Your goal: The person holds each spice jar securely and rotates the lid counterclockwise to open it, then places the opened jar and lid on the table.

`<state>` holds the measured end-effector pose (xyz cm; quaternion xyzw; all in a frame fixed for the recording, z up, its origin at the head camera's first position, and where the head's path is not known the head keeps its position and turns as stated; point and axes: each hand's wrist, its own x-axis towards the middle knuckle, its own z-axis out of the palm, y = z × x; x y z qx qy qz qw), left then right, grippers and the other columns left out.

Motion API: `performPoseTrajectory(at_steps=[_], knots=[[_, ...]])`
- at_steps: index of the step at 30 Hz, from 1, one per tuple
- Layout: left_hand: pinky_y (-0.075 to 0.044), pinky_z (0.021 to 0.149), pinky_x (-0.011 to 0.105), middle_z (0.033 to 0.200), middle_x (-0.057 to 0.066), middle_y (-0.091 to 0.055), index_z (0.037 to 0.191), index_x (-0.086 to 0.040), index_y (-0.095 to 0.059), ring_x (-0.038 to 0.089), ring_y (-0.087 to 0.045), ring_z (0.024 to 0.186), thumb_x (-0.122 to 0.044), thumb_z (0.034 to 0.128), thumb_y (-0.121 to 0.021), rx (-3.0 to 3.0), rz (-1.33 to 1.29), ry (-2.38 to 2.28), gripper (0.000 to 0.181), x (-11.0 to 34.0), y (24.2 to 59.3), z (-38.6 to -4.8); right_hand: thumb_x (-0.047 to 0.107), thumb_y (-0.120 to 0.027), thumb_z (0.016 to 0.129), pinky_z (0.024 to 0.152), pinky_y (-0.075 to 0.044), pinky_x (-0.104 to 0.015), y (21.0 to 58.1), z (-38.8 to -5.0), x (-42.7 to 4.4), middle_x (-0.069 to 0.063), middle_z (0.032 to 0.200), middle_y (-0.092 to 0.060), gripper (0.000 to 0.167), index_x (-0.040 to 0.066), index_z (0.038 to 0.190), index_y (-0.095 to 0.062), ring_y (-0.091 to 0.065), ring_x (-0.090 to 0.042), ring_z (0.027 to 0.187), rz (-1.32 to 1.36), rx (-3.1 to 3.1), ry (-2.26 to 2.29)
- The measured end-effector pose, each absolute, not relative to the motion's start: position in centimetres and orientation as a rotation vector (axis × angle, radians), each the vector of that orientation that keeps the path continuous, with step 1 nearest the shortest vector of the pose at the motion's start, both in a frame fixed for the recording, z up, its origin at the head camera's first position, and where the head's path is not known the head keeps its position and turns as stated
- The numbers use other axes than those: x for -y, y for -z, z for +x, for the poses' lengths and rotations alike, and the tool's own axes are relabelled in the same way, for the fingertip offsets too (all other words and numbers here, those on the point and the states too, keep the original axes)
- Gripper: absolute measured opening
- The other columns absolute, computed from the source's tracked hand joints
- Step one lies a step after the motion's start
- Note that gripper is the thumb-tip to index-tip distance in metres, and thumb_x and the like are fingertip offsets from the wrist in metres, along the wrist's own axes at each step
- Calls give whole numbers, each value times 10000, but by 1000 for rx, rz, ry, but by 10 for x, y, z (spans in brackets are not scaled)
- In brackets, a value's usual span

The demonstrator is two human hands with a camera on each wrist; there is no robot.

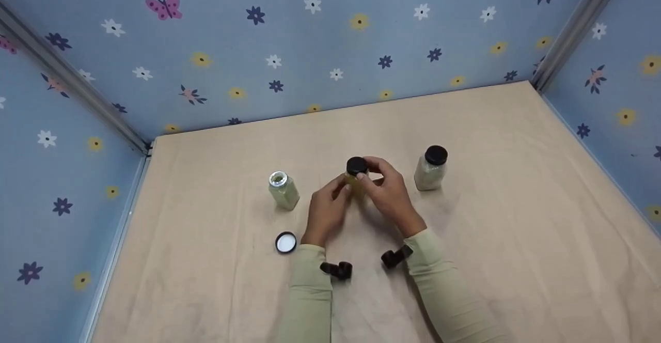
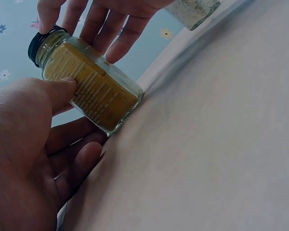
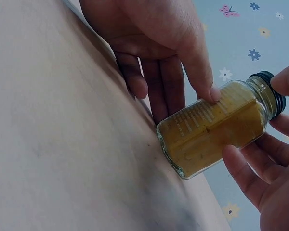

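Note:
A glass jar of yellow-brown powder (image 2: pixel 98 89) with a black lid (image 1: pixel 357 166) stands on the cloth between both hands. My left hand (image 1: pixel 328 208) holds its body, the thumb on the printed side and fingers behind, as the left wrist view shows. The right hand (image 1: pixel 391 193) grips the black lid between thumb and fingers; in the right wrist view its other fingers lie near the glass. To the left is a lidless jar of pale green contents (image 1: pixel 284 192), upright, with a black-rimmed lid (image 1: pixel 286 242) lying white inside up below it.
A third jar, black-capped with pale contents (image 1: pixel 429 170), stands upright right of the hands. A beige cloth (image 1: pixel 196 239) covers the table. Blue flowered panels (image 1: pixel 310 38) enclose its back and sides. Black devices (image 1: pixel 338 270) are strapped at both wrists.

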<state>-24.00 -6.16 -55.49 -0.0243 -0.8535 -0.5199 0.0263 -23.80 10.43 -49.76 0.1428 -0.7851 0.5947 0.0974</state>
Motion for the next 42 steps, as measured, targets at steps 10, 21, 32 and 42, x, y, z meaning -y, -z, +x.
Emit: performPoseTrajectory(at_steps=[10,21,32,42], knots=[[-429,1066,334,1328,-45,-640,1406,-206,-608,118,-563,1251,-325,1027,-583,2612,-117,1587,397,62,555,-239,213,-722,948,816,-547,-376,526,-252,-106,-66,1280,-633,411,84,1327,-630,-599,-207,1137,430,2299,-1747],[-435,1061,332,1322,-27,-646,1407,-183,-605,121,-570,1243,-315,1027,-589,2598,-124,1598,403,62,554,-239,261,-659,989,812,-546,-361,527,-254,-108,-55,1263,-632,475,56,1406,-563,-600,-176,1143,475,2311,-1703],[-433,1060,322,1318,-23,-649,1399,-181,-613,119,-572,1239,-311,1023,-595,2598,-131,1579,398,62,555,-239,147,-669,972,781,-541,-306,526,-254,-109,-50,1172,-651,286,55,1230,-586,-615,-179,1120,429,2254,-1839],[-420,1076,335,1329,-29,-641,1402,-172,-609,123,-556,1263,-337,1024,-589,2620,-112,1573,413,62,556,-240,78,-658,969,825,-529,-429,525,-255,-109,-128,1218,-655,323,0,1280,-617,-608,-248,1137,406,2286,-1821]])
